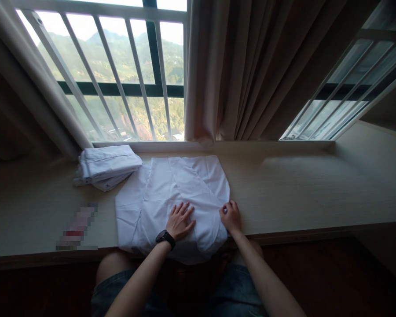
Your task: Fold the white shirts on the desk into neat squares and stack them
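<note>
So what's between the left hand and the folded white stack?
In the head view, the spread white cloth lies between them, with the left hand on it and the folded stack at its left.

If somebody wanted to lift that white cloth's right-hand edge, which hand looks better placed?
Probably the right hand: it is curled at that edge of the white cloth, apparently pinching it. The left hand lies spread flat nearer the cloth's middle, better placed to steady it.

Coarse pixelation obscures an item point(77, 226) near the white cloth point(191, 180).
</note>
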A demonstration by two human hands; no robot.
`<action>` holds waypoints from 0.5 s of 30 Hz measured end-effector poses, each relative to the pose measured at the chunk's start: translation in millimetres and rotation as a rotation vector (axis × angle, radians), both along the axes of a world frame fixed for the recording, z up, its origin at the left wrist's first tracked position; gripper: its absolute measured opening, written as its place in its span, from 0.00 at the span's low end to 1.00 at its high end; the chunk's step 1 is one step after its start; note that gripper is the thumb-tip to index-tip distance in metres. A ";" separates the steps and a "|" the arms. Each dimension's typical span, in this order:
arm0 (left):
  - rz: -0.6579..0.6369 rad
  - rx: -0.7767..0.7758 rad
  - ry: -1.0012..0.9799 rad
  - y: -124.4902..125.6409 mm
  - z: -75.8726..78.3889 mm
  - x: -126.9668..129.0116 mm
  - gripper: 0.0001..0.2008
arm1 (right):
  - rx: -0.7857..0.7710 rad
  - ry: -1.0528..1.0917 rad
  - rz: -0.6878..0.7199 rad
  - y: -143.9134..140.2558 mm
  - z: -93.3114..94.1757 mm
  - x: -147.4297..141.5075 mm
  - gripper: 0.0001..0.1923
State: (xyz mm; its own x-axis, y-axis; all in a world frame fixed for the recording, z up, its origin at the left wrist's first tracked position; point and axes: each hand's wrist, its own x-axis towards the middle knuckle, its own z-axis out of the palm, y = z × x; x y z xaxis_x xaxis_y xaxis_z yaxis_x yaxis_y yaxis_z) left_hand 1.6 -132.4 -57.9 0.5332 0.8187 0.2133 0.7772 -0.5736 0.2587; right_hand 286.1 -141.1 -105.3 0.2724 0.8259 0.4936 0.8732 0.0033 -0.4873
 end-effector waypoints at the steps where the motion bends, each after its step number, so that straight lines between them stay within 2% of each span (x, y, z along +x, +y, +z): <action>1: -0.001 -0.002 -0.002 -0.2 0.6 0.0 0.29 | 0.001 0.006 0.001 0.0 0.1 0.0 0.03; 8: 0.012 0.018 -0.028 -0.3 0.2 0.1 0.29 | 0.001 0.035 -0.004 0.7 -1.1 0.7 0.04; 15: 0.010 0.039 -0.062 -4.2 6.1 0.9 0.21 | -0.002 0.036 0.000 3.1 -5.5 3.6 0.13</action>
State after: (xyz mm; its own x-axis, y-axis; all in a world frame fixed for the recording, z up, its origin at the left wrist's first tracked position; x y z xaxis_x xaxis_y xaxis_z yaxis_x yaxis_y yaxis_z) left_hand 2.6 -136.6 -51.8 0.5097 0.8143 0.2776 0.7664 -0.5764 0.2837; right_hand 289.7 -138.0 -110.8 0.2900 0.8270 0.4817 0.8551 0.0021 -0.5185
